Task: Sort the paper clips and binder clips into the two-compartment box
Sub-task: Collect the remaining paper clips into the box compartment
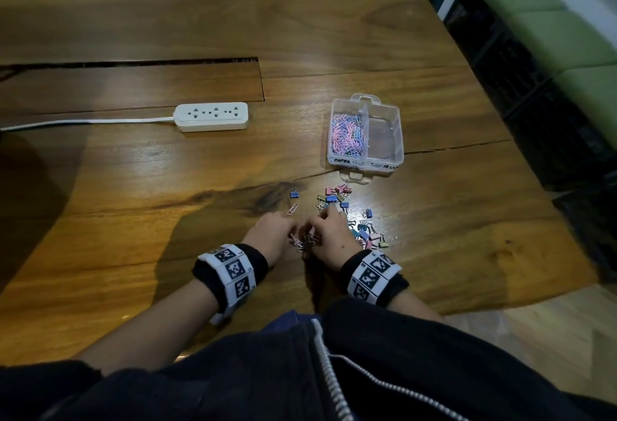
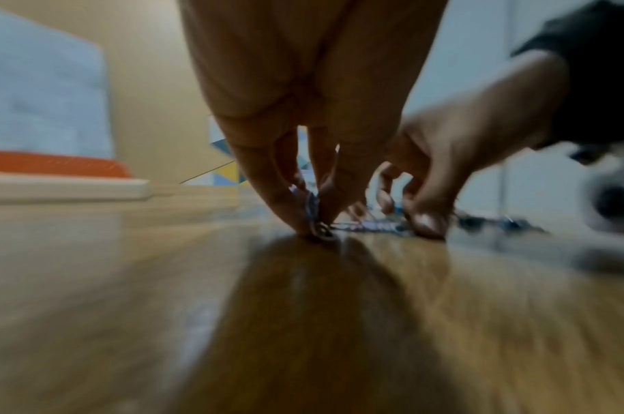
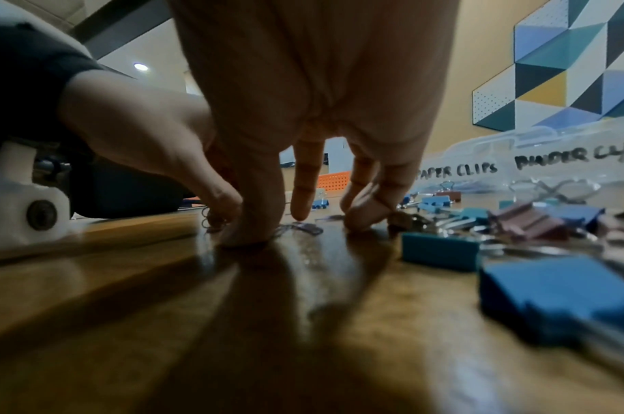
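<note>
Box long axis seemingly away

We see bare table between the hands and the power strip. Scattered binder clips lie across the straight path to the box; wood right of them stays passable.

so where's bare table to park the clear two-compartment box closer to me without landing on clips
Bare wood lies left of the left hand, below the white power strip, and right of the coloured binder clips toward the wooden table edge. It is crowded between the clear plastic box and the right hand, where pastel paper clips lie.
</note>
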The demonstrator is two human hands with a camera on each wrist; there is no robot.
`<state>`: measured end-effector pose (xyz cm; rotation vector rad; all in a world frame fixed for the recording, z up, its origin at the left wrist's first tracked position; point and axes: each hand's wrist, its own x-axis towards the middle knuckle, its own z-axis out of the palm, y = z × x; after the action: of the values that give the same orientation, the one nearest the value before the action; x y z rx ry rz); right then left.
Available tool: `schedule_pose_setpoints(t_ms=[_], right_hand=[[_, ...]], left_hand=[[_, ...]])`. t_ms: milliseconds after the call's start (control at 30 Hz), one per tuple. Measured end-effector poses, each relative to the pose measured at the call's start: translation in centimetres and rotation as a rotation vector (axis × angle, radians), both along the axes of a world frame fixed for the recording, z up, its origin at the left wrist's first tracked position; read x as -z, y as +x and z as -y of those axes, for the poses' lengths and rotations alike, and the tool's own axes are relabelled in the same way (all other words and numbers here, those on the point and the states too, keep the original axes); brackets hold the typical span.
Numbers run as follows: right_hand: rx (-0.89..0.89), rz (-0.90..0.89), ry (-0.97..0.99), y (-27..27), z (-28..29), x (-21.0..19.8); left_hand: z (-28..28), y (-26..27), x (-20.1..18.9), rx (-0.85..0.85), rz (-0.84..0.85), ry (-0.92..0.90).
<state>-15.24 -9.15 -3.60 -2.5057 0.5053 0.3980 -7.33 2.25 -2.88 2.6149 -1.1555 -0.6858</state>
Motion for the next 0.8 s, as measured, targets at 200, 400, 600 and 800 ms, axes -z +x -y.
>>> schedule_pose_setpoints(t_ms=[200,400,600,800], right_hand=[[-0.074,-0.033,-0.001,0.4,0.0,-0.5],[-0.014,-0.048,0.054,0.6,-0.3,-0.4],[-0.095,0.017,-0.061,-0.2,-0.9,0.8],[-0.021,0.012,-0.018,0.1,-0.5,0.4]], left_hand=[[-0.9,2.8,-0.8,-0.614,-0.748,-0.352],[-1.0,3.4,-1.6,-0.923,-1.208,-0.524],[-0.9,2.1,0.1,-0.260,-0.253,0.045],[-0.9,1.5,0.6,-0.099,-0.134,0.068]])
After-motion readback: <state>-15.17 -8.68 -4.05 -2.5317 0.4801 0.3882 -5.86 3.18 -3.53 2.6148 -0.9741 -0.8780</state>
